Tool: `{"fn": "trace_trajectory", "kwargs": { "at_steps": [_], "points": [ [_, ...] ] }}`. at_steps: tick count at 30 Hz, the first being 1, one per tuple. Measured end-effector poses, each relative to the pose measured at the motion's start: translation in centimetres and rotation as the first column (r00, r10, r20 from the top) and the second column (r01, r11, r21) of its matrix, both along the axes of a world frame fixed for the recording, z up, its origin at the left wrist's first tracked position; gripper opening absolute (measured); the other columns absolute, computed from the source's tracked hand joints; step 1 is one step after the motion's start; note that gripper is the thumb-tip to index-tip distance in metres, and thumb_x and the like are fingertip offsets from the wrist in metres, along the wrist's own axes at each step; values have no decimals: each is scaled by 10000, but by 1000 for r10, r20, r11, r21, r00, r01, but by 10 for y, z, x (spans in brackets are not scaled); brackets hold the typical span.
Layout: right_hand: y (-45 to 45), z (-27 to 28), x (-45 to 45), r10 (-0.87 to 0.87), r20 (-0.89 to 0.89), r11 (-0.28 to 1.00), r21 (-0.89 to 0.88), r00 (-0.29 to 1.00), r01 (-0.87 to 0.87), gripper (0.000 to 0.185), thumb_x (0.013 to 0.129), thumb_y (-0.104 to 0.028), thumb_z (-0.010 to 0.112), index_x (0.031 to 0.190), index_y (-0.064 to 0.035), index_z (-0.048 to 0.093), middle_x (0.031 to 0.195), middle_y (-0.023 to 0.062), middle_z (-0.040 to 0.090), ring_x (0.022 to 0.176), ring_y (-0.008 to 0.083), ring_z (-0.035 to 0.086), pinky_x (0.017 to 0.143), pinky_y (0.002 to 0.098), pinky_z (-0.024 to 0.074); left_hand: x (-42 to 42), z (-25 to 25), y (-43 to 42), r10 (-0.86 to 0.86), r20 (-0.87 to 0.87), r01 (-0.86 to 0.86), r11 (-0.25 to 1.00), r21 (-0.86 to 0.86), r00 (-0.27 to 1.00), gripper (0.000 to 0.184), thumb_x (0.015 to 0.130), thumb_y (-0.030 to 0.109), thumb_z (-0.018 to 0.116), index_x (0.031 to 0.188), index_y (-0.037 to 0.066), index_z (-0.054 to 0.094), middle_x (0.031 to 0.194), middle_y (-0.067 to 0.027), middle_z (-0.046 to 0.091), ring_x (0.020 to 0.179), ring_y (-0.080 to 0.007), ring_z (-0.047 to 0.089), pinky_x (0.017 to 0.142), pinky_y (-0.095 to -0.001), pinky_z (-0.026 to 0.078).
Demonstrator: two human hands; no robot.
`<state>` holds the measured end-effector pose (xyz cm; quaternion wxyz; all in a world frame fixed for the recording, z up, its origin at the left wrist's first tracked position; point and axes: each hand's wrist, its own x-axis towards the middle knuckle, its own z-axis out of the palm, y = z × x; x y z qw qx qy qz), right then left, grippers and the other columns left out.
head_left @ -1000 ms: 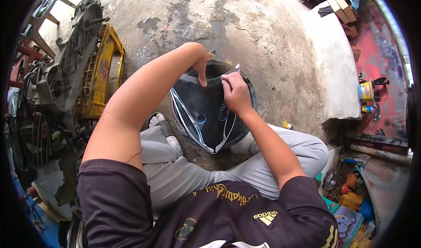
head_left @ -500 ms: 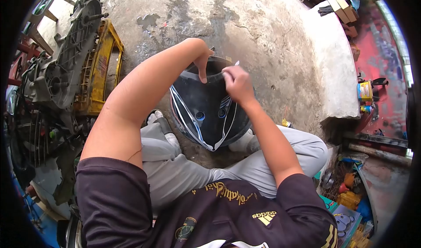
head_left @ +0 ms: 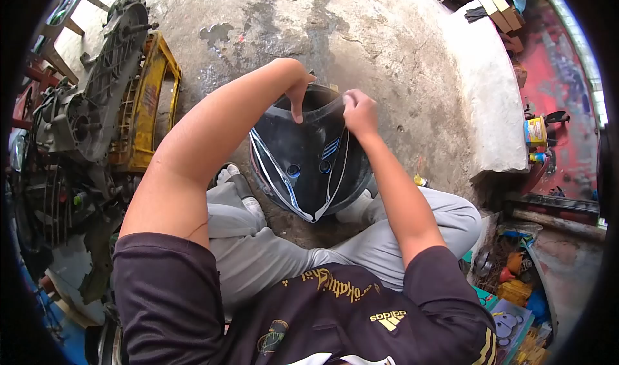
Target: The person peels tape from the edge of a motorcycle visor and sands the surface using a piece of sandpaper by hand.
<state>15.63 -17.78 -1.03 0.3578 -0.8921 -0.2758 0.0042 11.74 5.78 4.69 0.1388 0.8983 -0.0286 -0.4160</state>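
A glossy black motorcycle fairing panel (head_left: 306, 194) stands between my feet. White and blue stripes run down it to a point, and two blue-rimmed round spots and a small striped decal (head_left: 330, 147) mark its face. My left hand (head_left: 298, 97) reaches over its upper edge from the left, thumb on the near face, the other fingers hidden behind. On the right, my right hand (head_left: 361, 111) is closed and slightly blurred at the panel's upper right edge; whatever it pinches is hidden. A dark rounded opening (head_left: 319, 96) shows behind the top edge.
To the left, a large engine casing (head_left: 97, 88) leans by a yellow crate (head_left: 148, 100). A white concrete ledge (head_left: 493, 120) lies at right, with a yellow can (head_left: 535, 131) beyond it. Boxes and parts (head_left: 506, 300) crowd the lower right. Stained concrete floor (head_left: 400, 49) stretches ahead.
My right hand has moved right along the panel's upper edge, and the striped decal shows more fully. A white tip seen by that hand earlier is out of sight. My left hand has barely moved.
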Motion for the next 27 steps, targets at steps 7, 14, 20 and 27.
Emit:
{"fn": "trace_trajectory", "kwargs": {
  "at_steps": [7, 14, 20, 27],
  "points": [
    [4, 15, -36, 99, -7, 994, -36, 995, -99, 180, 951, -162, 657, 1029, -33, 756, 989, 253, 753, 960, 454, 728, 863, 513, 576, 1, 2, 2, 31, -13, -31, 1000, 5, 999, 1541, 510, 522, 1050, 1731, 175, 177, 1661, -203, 448, 1517, -397, 455, 1228, -489, 411],
    [13, -9, 14, -115, -31, 991, -71, 993, 113, 182, 951, -168, 644, 988, -39, 766, 962, 248, 760, 931, 451, 738, 845, 533, 580, 9, -3, -2, 3, -66, -2, 1000, 16, 998, 1570, 488, 533, 1057, 1731, 174, 169, 1681, -213, 410, 1522, -415, 441, 1235, -492, 406],
    [10, 11, -22, -66, -29, 992, -112, 997, 62, 190, 963, -187, 647, 999, -45, 768, 961, 269, 754, 939, 468, 734, 874, 539, 579, 11, -6, -3, -7, -26, 8, 1000, 19, 1000, 1562, 482, 484, 1070, 1729, 182, 181, 1688, -214, 392, 1534, -417, 420, 1249, -498, 387],
    [29, 41, 97, 243, -56, 830, -505, 969, -237, 209, 978, -175, 605, 1055, -46, 751, 1053, 236, 761, 1004, 426, 727, 907, 496, 574, -4, -6, 2, 29, 119, -23, 998, -51, 993, 1501, 466, 442, 1064, 1710, 189, 264, 1669, -197, 416, 1528, -408, 423, 1218, -528, 411]
  ]
}}
